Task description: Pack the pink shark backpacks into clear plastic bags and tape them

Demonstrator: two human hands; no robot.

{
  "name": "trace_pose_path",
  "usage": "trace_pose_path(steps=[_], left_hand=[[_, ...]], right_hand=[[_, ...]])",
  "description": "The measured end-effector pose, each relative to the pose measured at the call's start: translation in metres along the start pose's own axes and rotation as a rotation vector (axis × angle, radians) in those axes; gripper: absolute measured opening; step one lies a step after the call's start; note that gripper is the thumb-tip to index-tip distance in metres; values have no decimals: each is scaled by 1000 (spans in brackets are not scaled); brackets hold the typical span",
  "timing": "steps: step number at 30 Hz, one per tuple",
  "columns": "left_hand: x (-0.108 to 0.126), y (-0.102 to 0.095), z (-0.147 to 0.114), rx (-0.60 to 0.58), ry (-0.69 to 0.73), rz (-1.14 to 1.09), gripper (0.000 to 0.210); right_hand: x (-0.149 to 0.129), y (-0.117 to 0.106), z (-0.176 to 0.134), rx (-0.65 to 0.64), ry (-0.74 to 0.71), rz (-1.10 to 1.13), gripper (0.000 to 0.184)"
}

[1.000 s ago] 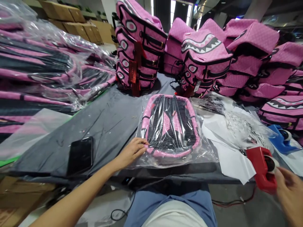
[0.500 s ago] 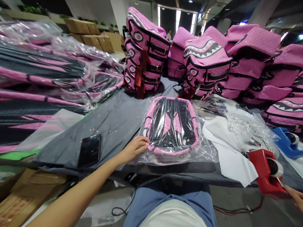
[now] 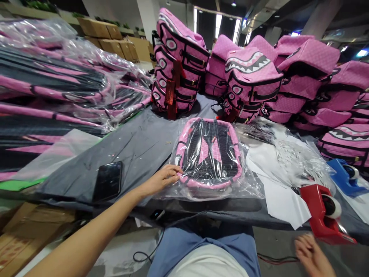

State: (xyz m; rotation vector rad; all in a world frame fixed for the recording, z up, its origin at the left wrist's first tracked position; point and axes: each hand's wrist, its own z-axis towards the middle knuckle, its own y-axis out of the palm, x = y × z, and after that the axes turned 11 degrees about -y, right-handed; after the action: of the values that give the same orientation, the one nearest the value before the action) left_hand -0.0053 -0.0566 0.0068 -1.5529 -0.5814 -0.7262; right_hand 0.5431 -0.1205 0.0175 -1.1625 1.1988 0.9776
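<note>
A pink and black backpack (image 3: 211, 154) lies flat on the table, sealed inside a clear plastic bag (image 3: 250, 188). At its near left edge, my left hand (image 3: 165, 177) grips the rim through the plastic, fingers close together. My right hand (image 3: 313, 256) is off the table's front edge, below and left of a red tape dispenser (image 3: 323, 215). Its fingers are curled in, and what they hold, if anything, is too blurred to make out. A roll of tape (image 3: 331, 206) sits in the dispenser.
Plastic-wrapped backpacks (image 3: 52, 82) are piled at the left. Stacked pink backpacks (image 3: 181, 69) stand along the back. A black phone (image 3: 108, 181) lies on the grey cloth (image 3: 138, 142). White paper sheets (image 3: 284, 204) and a blue tape dispenser (image 3: 347, 177) are at the right.
My right hand has moved left, away from the red dispenser's front end, and its fingers have curled in. My left hand stays at the backpack's edge.
</note>
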Motion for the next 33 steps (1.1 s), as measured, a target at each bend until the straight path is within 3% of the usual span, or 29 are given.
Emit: trace_pose_path(steps=[2, 3, 5, 7, 10, 12, 14, 16, 18, 23, 26, 29, 31, 33], left_hand=[[-2, 1, 0, -3, 20, -5, 36], [-2, 2, 0, 1, 31, -3, 36], [-1, 3, 1, 21, 46, 5, 36], [0, 5, 1, 43, 54, 4, 35], [-1, 9, 1, 58, 61, -14, 33], [-3, 11, 1, 61, 67, -27, 32], [-5, 12, 1, 64, 71, -30, 32], [-6, 12, 1, 67, 74, -28, 32], [-6, 12, 0, 71, 78, -29, 32], [-4, 12, -1, 84, 74, -41, 34], [-3, 14, 0, 88, 64, -45, 35], [0, 12, 1, 73, 17, -89, 34], [4, 5, 3, 48, -12, -109, 32], [6, -7, 8, 98, -106, -195, 31]], right_hand=[[-10, 55, 9, -32, -30, 43, 52], [-20, 84, 13, -142, -34, 98, 50], [-50, 141, 23, -461, -132, 117, 45], [-83, 195, 35, -822, -275, -6, 44], [-113, 271, 62, -1177, -514, -225, 42], [-116, 313, 83, -1310, -660, -422, 34], [-111, 343, 103, -1343, -711, -683, 26], [-105, 358, 118, -1297, -678, -917, 26], [-103, 360, 126, -1231, -654, -1051, 32], [-106, 338, 104, -963, -876, -1054, 15], [-98, 344, 78, -1034, -846, -1039, 24], [-89, 367, 67, -1154, -741, -1175, 39], [-88, 377, 68, -1163, -716, -1204, 43], [-86, 368, 72, -1136, -732, -1089, 42]])
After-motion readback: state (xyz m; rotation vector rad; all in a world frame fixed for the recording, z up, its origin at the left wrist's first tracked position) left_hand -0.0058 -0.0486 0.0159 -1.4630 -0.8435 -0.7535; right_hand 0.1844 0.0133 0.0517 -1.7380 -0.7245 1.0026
